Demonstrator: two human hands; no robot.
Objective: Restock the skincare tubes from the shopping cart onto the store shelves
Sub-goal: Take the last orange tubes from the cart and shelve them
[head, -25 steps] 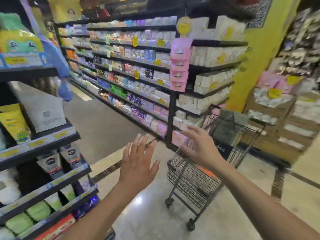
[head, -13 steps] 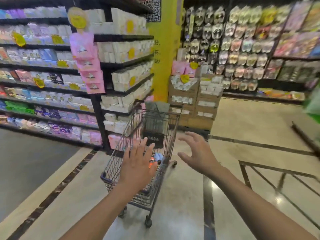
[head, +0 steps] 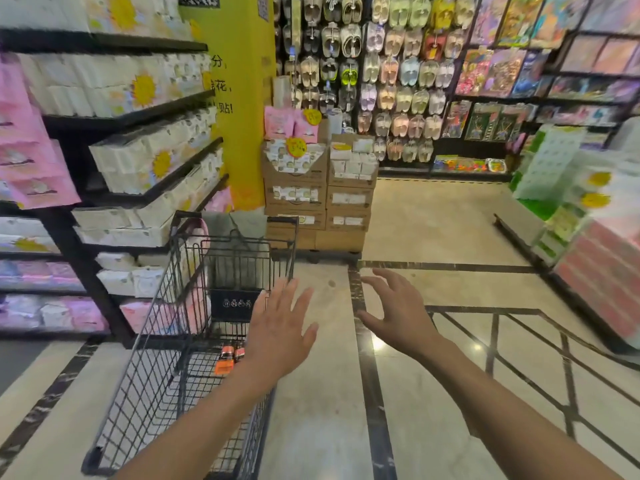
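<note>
The left hand (head: 277,337) is extended above the right rim of the cart (head: 152,358), fingers straight and spread, gripping nothing. The right hand (head: 398,315) is extended beside it over the floor (head: 433,393), fingers apart and loosely curved, also empty. The tubes (head: 227,360), partly orange, lie on the bottom of the cart basket just left of the left hand; the cart stands just beside the shelves (head: 145,114), with stacked cartons (head: 311,199) beyond it.

hands (head: 277,336) (head: 398,313): 2 | shopping cart (head: 149,393): 1 | orange tubes (head: 227,358) in cart: 2
</note>
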